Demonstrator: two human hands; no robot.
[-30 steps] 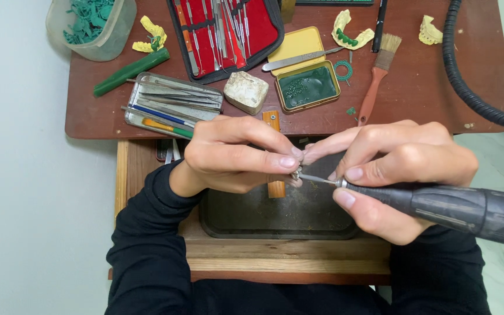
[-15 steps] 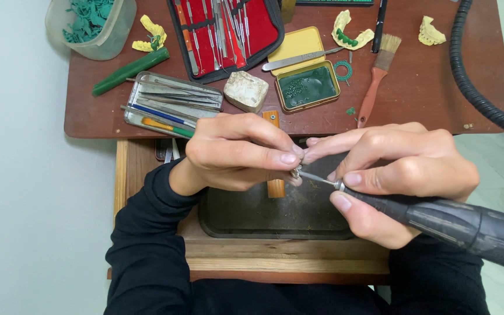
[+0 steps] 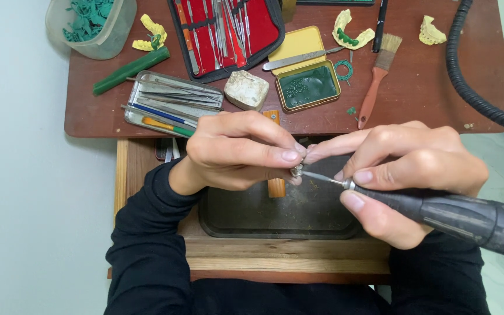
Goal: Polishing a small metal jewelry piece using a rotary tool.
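Observation:
My left hand [image 3: 237,153] pinches a tiny metal piece [image 3: 297,171] between thumb and fingertips, above a dark tray [image 3: 275,216]. My right hand [image 3: 406,169] grips a dark grey rotary handpiece [image 3: 456,217] like a pen. Its thin bur [image 3: 322,178] touches the small piece. My right index finger reaches across to the left fingertips. A wooden peg [image 3: 276,186] shows just below my left hand, mostly hidden.
On the brown desk [image 3: 427,99] lie a metal tin of hand tools [image 3: 170,105], a red tool case [image 3: 226,29], a yellow tin with green contents [image 3: 307,87], a brush [image 3: 377,79], yellow dental casts [image 3: 351,35], a green stick [image 3: 130,70], a plastic tub [image 3: 91,23], and a black hose [image 3: 473,87].
The handpiece has shifted slightly; both hands stay together over the tray with the bur on the small piece.

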